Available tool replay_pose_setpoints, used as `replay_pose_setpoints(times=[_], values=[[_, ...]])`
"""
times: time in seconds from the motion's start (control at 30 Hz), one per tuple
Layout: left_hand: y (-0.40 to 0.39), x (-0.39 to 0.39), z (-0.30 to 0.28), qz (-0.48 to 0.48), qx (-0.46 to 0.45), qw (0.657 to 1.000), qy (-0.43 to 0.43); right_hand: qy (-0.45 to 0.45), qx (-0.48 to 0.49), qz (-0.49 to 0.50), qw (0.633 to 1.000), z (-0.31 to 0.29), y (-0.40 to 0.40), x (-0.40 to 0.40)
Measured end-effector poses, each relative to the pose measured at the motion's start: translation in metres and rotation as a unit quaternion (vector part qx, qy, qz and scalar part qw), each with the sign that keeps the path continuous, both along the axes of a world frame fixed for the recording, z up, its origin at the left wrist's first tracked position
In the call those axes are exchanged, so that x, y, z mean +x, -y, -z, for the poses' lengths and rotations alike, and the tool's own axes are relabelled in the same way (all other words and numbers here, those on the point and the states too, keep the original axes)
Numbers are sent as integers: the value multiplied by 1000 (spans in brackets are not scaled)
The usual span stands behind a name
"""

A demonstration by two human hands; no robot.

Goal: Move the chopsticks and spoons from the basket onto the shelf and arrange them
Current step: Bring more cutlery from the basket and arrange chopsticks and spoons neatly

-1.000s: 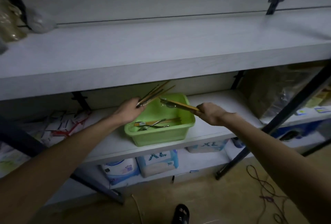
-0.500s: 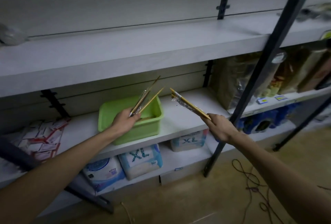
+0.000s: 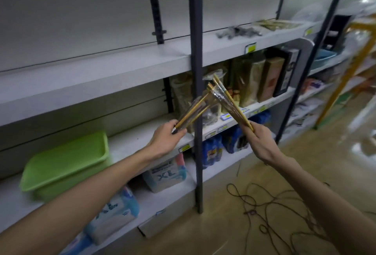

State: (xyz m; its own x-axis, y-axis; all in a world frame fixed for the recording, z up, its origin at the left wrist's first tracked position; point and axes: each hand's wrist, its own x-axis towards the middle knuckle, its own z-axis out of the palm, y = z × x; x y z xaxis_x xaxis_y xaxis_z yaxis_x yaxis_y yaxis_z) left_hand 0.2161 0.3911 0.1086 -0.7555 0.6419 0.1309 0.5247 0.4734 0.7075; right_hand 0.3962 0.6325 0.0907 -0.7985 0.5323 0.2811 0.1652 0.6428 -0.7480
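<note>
My left hand [image 3: 166,139] grips a bundle of wooden chopsticks [image 3: 193,111] in clear wrap, tips slanting up to the right. My right hand [image 3: 259,142] grips a second wrapped chopstick bundle [image 3: 230,102] slanting up to the left. The two bundles cross in front of a dark shelf post [image 3: 196,91]. The green basket [image 3: 65,165] stands on the middle shelf at the far left, well behind my left arm; its inside is hidden. On the upper white shelf [image 3: 126,65] to the right lie grey utensils [image 3: 237,30] and a blurred chopstick pack [image 3: 274,23].
Packaged goods and boxes [image 3: 262,75] fill the middle shelf right of the post. Diaper packs marked XL [image 3: 166,173] sit on the bottom shelf. Loose cable [image 3: 270,201] sprawls on the floor. A second dark post [image 3: 313,51] and a yellow frame [image 3: 345,67] stand at right.
The view has swung right, so the basket has slid to the far left. Both hands have carried their chopstick bundles away from the basket, rightward and closer together, until they cross.
</note>
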Motion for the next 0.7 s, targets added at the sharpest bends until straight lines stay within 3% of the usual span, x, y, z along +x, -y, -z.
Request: replay_pose_setpoints(times=[0.33,0.57,0.7], values=[[-213,1,-62,25,61,997,-28,-60,16,112,992,-47,-150,17],[-351,-68,-110,11,178,975,136,-93,-70,112,987,-105,-274,-57],[-430,-112,-149,24,180,969,167,-76,-129,104,983,-140,-352,-100]])
